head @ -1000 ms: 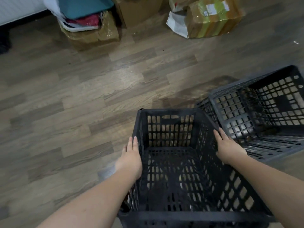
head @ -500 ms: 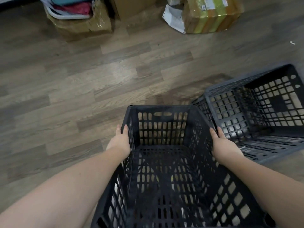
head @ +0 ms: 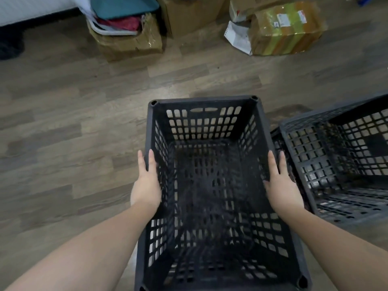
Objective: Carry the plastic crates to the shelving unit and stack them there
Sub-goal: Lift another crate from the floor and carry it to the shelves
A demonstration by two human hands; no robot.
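An empty black slotted plastic crate [head: 203, 101] is directly below me, seen from above, between my two forearms. My left hand [head: 147, 183] grips its left rim, fingers lying forward along the wall. Gripping the right rim is my right hand [head: 280, 185], with the thumb inside the crate. A second black crate [head: 315, 156] lies tilted on the floor just to the right, close beside my right hand. No shelving unit shows in the head view.
On the wooden floor ahead stand a torn cardboard box [head: 130, 43] stuffed with bags, a plain carton [head: 189, 15] and a taped yellow-green parcel [head: 287, 30] with white paper beside it. A dark object [head: 10, 47] sits at the far left.
The held crate has come up and levelled out, its far rim now farther ahead. My view has tilted up, showing more of the boxes. Both hands stay on the side rims.
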